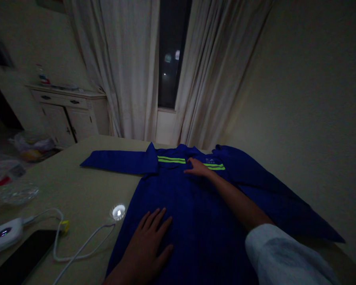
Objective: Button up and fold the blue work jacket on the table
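A blue long-sleeved work jacket [178, 198] lies spread front side up on the table, with yellow-green stripes across its chest and small unreadable print above the right stripe. Its left-side sleeve stretches out to the left; the other slants down to the right. My left hand [148, 241] rests flat on the lower left of the jacket, fingers spread. Higher up, my right hand [197, 168] reaches to the chest between the two stripe sections. Its thumb and forefinger are apart, with nothing seen between them; the other fingers are partly hidden.
On the pale table [91, 190] at left are a white charging device [6, 236], a black phone [25, 257], a white cable [86, 247], a lit round object [118, 212] and a clear plastic bottle [6, 172]. Curtains [130, 71] and a cabinet [68, 113] stand behind; a wall borders the right.
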Tool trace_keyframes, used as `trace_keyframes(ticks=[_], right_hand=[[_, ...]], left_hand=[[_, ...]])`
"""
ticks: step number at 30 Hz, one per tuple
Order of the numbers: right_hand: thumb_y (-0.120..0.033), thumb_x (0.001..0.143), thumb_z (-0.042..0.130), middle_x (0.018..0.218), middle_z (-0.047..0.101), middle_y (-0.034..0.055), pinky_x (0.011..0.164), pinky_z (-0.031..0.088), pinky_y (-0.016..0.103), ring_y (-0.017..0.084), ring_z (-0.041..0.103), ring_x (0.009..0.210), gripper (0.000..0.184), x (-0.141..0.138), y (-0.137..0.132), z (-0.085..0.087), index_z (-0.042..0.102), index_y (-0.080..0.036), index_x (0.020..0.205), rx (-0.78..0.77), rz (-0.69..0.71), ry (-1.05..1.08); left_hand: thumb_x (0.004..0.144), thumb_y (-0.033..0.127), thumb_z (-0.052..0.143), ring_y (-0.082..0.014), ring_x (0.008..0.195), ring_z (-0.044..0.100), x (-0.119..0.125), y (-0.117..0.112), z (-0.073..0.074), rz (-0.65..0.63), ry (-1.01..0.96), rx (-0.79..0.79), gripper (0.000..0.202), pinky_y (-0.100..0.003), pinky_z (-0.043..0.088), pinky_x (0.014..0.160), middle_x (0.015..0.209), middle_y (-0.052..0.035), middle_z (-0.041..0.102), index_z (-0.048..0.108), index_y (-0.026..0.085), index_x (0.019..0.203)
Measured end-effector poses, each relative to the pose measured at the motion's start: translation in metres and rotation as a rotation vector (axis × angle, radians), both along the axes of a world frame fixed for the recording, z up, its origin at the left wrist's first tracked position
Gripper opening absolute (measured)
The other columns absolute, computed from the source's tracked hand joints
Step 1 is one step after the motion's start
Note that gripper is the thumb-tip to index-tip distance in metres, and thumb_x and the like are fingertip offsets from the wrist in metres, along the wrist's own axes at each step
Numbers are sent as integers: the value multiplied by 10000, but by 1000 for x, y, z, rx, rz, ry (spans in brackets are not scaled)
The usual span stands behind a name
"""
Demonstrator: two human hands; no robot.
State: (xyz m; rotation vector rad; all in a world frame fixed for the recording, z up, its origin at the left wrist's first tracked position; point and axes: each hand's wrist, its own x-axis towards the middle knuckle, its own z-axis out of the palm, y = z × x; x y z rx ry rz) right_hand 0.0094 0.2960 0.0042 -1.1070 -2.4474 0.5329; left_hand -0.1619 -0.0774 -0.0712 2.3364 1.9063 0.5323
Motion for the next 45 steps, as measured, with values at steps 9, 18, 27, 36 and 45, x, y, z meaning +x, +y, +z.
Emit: trace_keyframes(ticks=[9,18,27,36,45], right_hand=[[6,754,536,1333,612,129,1136,397,454,277,536,1267,620,90,-74,-20,652,-189,1331,64,-109,-16],[-511,1012,629,1102,752,47,954,477,360,241,671,1026,326,133,-235,8,723,-288,1230,-159,640,-205],[-168,941,646,1167,665,83,1002,446,378,240,595,1102,409,182,-258,12,668,-264,1338,-109,575,-232],[-304,1018,629,1092,594,108,860,445,343,223,546,981,184,157,-294,18,717,-178,1119,174,552,-330],[-392,1016,630,987,735,81,760,467,329,213,682,880,239,125,-300,6,686,-161,1039,185,636,-529]], left_hand=[[1016,619,483,-328,1525,392,0,0,1,7,37,32,642,-579,309,1254,1694,-34,368,403,373,1603],[1014,615,493,-317,1542,366,-1,0,4,2,95,17,651,-568,281,1265,1699,-63,357,420,333,1596],[1021,583,488,-326,1524,389,1,2,8,-12,126,32,627,-577,292,1254,1663,-106,417,478,260,1558],[1023,175,502,-232,951,702,67,-41,45,-334,120,268,287,-403,542,828,1145,-74,757,671,208,1252],[1018,162,474,-194,882,666,140,-78,25,-301,-130,389,261,-375,537,853,989,-34,746,707,203,1127]])
